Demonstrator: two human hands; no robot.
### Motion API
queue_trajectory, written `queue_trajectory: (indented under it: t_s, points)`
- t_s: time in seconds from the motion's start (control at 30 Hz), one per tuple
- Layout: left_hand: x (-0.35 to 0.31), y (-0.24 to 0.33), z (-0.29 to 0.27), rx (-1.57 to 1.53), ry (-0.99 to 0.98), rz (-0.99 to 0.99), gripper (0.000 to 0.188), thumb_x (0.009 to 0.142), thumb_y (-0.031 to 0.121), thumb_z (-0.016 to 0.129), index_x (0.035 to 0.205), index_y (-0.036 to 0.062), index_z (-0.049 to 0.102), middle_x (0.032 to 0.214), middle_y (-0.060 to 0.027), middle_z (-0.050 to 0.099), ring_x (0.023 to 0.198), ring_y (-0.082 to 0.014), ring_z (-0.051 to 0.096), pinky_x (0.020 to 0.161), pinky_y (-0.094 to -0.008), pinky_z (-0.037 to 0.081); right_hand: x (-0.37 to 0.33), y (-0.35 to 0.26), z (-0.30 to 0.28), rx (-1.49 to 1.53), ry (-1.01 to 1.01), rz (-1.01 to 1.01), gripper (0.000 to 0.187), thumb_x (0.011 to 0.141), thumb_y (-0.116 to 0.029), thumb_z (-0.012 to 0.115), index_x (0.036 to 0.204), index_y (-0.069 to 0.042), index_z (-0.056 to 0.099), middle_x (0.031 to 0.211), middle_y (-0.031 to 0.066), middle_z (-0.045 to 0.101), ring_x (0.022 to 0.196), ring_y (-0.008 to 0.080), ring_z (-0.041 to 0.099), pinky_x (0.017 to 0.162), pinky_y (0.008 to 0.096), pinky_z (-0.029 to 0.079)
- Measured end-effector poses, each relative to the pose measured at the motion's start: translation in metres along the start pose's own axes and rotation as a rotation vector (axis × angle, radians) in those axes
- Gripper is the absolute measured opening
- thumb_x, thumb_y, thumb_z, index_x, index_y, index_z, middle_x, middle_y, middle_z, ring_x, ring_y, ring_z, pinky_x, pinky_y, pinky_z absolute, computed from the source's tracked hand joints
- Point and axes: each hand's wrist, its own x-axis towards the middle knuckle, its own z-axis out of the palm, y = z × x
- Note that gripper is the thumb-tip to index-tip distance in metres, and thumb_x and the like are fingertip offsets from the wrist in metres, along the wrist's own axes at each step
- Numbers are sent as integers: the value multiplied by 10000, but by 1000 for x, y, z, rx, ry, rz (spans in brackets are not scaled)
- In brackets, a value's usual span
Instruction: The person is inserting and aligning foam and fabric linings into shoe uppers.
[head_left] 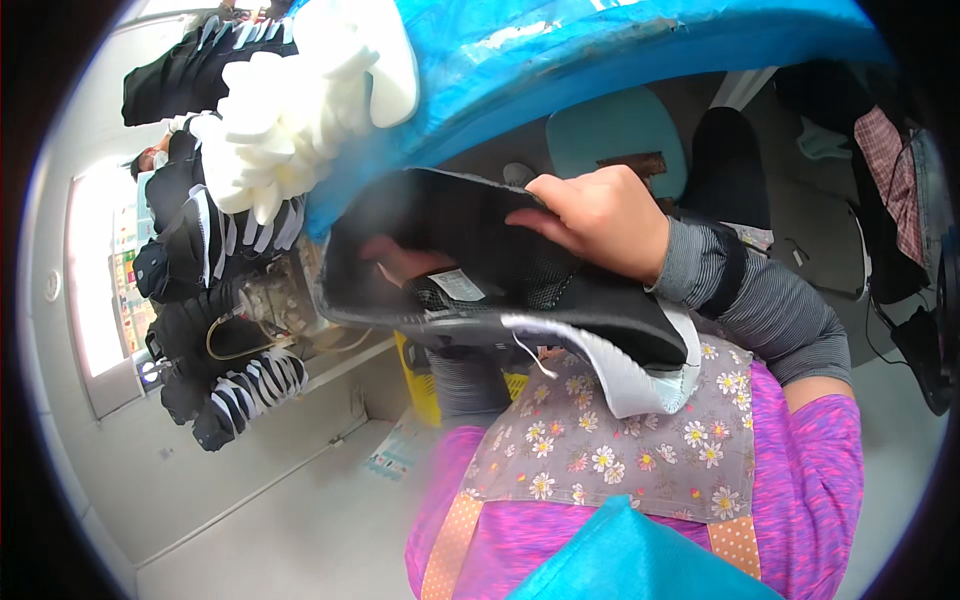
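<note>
Both my hands hold a black fabric shell [520,245], opened up like a bag, with mesh and a white label [458,285] inside. Light grey-white trim [640,385] runs along its near edge, and a short white cord end sticks out there. My right hand [605,220] pinches the far rim between thumb and fingers. Inside the shell, beside the label, the fingers of my left hand [398,262] are closed on the lining, partly hidden by fabric and shadow. My left forearm passes beneath the shell.
A blue plastic-covered table [480,90] curves across the far side, with white foam pieces [290,110] stacked at its left end. Several black pieces with white strips [250,390] hang at the left. A teal stool [600,125] and a yellow crate [422,385] stand near me.
</note>
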Motion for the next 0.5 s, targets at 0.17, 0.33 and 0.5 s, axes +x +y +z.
queue_trajectory:
  t_s: [0.17, 0.33, 0.5]
  points:
    - [-24, -15, 0, 121, 12, -22, 736, 880, 660, 545, 1273, 40, 595, 1222, -106, 658, 1077, -248, 635, 921, -420, 526, 17, -2, -14, 183, 88, -26, 471, 764, -251, 817, 1111, -60, 563, 884, 103, 651, 815, 294, 665, 680, 367, 522]
    - [-37, -14, 4, 239, -11, -3, 624, 924, 540, 573, 1261, 15, 584, 1204, -116, 659, 1070, -231, 634, 918, -393, 524, 31, -8, -16, 256, 4, -125, 433, 729, -163, 791, 1039, -64, 506, 914, 111, 630, 893, 330, 648, 725, 425, 528]
    - [-45, -12, 22, 452, -194, 89, 514, 969, 420, 601, 1249, -11, 574, 1186, -125, 660, 1063, -213, 633, 915, -366, 522, 35, 4, -7, 159, 58, -75, 389, 752, -292, 801, 916, -61, 534, 807, 123, 629, 792, 352, 653, 668, 441, 525]
